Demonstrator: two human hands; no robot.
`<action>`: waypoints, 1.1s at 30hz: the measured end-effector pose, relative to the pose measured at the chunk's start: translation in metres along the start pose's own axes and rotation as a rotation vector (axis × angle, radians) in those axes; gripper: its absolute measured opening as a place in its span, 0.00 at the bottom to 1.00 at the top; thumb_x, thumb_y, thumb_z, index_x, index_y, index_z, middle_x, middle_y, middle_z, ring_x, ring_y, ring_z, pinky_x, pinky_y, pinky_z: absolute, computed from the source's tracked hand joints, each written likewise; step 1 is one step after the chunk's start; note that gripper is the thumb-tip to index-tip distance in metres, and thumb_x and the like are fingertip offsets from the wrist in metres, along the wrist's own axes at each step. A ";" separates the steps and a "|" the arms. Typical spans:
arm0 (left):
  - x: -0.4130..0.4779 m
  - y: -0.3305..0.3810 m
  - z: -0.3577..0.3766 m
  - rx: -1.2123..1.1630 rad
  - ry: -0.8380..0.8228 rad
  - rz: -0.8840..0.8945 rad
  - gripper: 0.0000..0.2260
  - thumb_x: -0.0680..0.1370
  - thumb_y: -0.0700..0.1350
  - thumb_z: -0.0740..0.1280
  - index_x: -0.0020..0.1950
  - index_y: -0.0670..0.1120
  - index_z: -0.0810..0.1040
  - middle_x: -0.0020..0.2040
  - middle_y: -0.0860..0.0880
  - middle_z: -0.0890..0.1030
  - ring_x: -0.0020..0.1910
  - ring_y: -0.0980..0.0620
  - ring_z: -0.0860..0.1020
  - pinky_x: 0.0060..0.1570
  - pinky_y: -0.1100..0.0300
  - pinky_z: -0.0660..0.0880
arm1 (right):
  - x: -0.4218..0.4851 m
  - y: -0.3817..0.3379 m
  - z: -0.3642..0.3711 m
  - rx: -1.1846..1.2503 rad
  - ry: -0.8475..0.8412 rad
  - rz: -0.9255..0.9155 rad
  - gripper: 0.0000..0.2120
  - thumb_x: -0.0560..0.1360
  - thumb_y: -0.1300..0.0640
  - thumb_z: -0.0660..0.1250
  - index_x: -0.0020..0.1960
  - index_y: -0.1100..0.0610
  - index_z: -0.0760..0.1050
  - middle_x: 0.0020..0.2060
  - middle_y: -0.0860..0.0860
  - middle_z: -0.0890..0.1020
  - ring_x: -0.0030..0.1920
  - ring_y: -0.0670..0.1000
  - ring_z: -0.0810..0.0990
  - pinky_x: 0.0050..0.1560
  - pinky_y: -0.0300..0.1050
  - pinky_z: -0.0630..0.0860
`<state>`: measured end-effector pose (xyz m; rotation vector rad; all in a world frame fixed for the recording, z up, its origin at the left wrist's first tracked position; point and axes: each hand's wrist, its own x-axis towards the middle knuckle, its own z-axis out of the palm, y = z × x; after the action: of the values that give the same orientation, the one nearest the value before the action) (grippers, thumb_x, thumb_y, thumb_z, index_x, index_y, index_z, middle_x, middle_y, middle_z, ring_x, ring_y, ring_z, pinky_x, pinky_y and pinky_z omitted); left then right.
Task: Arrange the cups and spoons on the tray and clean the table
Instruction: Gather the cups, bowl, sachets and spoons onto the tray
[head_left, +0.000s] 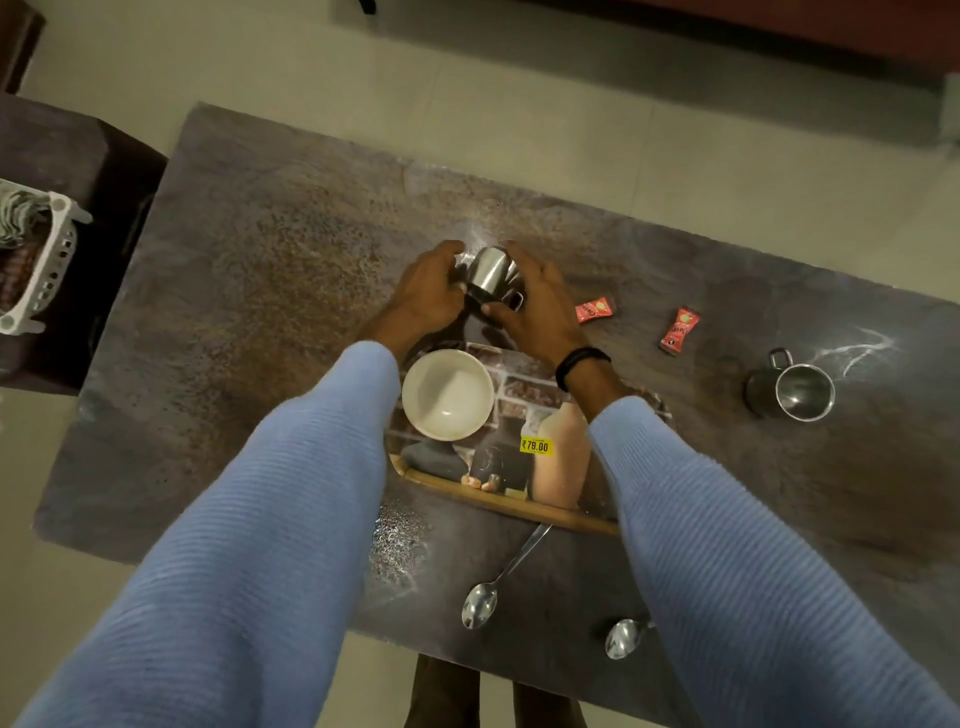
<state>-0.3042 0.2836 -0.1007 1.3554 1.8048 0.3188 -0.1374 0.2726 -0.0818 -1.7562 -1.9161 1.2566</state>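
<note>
Left hand (428, 296): curled round the steel cup's (491, 278) left side, steadying it.
Right hand (540, 306): gripping the other flank, thumb by the handle. Two hands, likely to guide it down.
Steel cup: tilted, at the tray's (498, 501) far edge; lifted or touching, can't tell.
Tray: white bowl (448, 394) sits on it, with space beside.
Second cup (795, 391): well to the right on the table (260, 312), waiting.
Spoons: one (480, 603) just off the tray's near rim, the other (623, 636) beside the right sleeve.
Sachets (595, 309): two, right of the hands, litter to clear.
</note>
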 end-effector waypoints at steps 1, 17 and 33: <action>0.005 0.001 0.000 0.051 -0.027 0.006 0.21 0.78 0.37 0.66 0.71 0.49 0.74 0.67 0.44 0.78 0.64 0.44 0.78 0.65 0.52 0.75 | 0.003 0.001 0.001 -0.001 -0.008 -0.019 0.37 0.74 0.55 0.75 0.79 0.51 0.62 0.67 0.59 0.72 0.60 0.54 0.76 0.59 0.39 0.71; -0.070 0.061 0.023 -0.118 0.173 0.168 0.12 0.81 0.48 0.67 0.63 0.47 0.82 0.54 0.45 0.83 0.49 0.50 0.80 0.53 0.56 0.77 | -0.057 0.020 -0.047 0.444 0.129 0.087 0.18 0.81 0.56 0.65 0.71 0.53 0.74 0.64 0.50 0.81 0.62 0.50 0.81 0.62 0.56 0.79; -0.190 0.044 0.148 -0.161 -0.084 -0.029 0.14 0.81 0.46 0.64 0.64 0.44 0.82 0.56 0.42 0.84 0.54 0.46 0.80 0.57 0.59 0.73 | -0.206 0.090 -0.020 0.267 0.164 0.388 0.17 0.81 0.60 0.63 0.67 0.51 0.79 0.58 0.48 0.84 0.56 0.49 0.83 0.60 0.54 0.80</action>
<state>-0.1533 0.0929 -0.0762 1.2123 1.6901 0.3779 -0.0128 0.0856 -0.0623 -2.0680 -1.2899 1.3636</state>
